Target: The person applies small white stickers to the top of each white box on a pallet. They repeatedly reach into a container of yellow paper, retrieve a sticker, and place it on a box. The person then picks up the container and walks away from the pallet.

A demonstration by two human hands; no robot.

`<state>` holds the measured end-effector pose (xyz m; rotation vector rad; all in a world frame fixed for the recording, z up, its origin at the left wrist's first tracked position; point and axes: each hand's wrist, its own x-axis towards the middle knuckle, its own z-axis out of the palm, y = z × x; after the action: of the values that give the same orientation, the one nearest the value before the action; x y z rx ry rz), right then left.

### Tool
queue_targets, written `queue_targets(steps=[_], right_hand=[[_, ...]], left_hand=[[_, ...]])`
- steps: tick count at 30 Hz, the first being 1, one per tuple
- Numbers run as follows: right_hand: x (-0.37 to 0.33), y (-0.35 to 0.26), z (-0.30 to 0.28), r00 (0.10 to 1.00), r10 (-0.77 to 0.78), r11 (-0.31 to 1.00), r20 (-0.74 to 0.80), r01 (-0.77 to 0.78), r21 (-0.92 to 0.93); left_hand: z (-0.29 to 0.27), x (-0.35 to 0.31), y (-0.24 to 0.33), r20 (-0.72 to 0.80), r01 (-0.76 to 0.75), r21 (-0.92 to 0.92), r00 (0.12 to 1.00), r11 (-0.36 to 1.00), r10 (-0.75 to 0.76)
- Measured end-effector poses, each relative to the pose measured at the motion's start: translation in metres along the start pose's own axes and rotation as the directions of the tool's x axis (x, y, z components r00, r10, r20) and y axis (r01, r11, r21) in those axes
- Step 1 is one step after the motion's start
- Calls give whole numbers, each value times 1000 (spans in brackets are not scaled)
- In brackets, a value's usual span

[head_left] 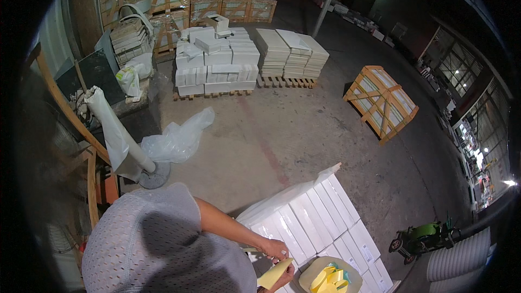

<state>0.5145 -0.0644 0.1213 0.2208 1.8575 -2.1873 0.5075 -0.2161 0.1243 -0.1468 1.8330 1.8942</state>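
Observation:
My left hand (274,249) reaches out from a grey sleeve, its fingers pinched together over white boxes. Something small and whitish shows at its fingertips, too small to name. Just below it, my right hand (284,278) is closed around a pale yellow strip (275,273), partly hidden at the lower edge. The two hands are almost touching. Beside them a round beige container (351,278) rests on the stacked white boxes (309,220), with loops of yellow ribbon-like strips (329,280) and some teal pieces inside. Clear plastic film covers part of the stack.
A roll of plastic film (127,138) stands upright on a round base, with loose film (182,135) on the floor. Palletised white boxes (217,62), flat beige stacks (290,54) and a wooden crate (381,103) stand beyond. A green scooter-like vehicle (426,233) is at right.

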Motion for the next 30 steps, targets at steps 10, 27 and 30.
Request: queue_targets(steps=[10,27,30], right_hand=[[-4,-3,-10,971,-215,935,106,236,-266],[-27,-22,-149,461,-12,952,-887,276,130],[-42,-25,-187,297,37,913,-954,378,154]], left_hand=[[-3,38,-26,213,-357,522,934,775,287],[32,52,78,-193,-290,257,919,922,343],[48,83,108,-164,-373,300,887,878,432]])
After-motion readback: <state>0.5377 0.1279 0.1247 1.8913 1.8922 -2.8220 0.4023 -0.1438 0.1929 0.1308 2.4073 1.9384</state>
